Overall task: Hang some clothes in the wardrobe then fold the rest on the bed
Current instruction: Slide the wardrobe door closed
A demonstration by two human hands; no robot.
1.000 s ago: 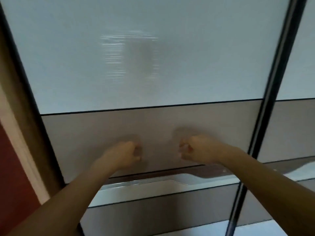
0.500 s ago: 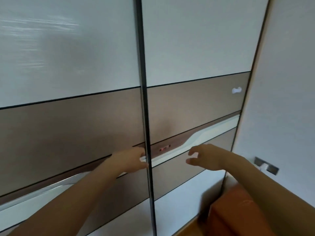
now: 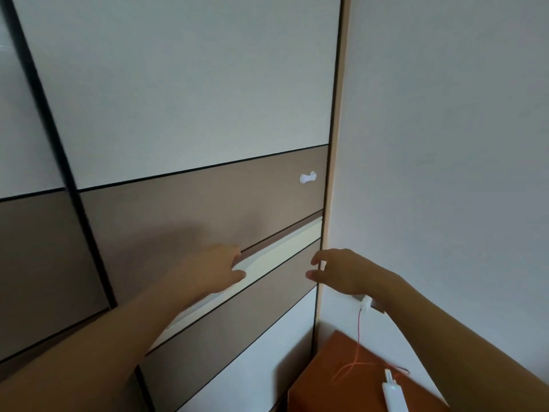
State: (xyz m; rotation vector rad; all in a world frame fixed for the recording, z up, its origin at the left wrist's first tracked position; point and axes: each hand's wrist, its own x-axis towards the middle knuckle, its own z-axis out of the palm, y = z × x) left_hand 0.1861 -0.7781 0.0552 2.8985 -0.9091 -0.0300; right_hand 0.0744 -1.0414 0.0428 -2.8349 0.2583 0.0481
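Note:
The wardrobe's right sliding door stands closed in front of me, with white and brown panels. A white recessed handle strip slants across it. My left hand rests on the door, its fingertips touching the lower end of that strip. My right hand hovers with loosely spread fingers at the door's right edge, beside the pale wardrobe frame, and holds nothing. No clothes are in view.
A dark vertical rail separates this door from the left one. A small white knob sits on the brown panel. The white wall is at right, with an orange box below bearing a white device on a red cable.
The view swung right along the wardrobe to its right door. Both hands went from fists to relaxed fingers; the left now touches the handle strip, the right is at the door's edge.

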